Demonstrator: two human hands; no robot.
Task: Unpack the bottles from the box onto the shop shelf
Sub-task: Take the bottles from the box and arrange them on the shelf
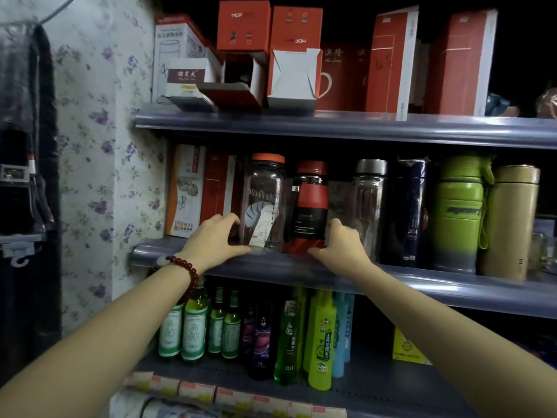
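A clear bottle with an orange lid (265, 188) stands upright on the middle shelf (301, 271), a paper slip inside it. My left hand (215, 239) curls round its lower left side, thumb across the base. Right beside it stands a red and black bottle (310, 203). My right hand (343, 248) grips that bottle's lower right side, thumb under its front. A clear bottle with a steel lid (369, 200) stands just right of my right hand. No packing box for the bottles is in view.
Dark blue (410, 212), green (461, 212) and gold (509, 221) flasks fill the middle shelf's right. Product boxes (199, 188) stand at its left. Red and white boxes (289, 76) crowd the top shelf. Green glass bottles (196, 327) and colourful bottles line the lower shelf. A floral wall (99, 146) is left.
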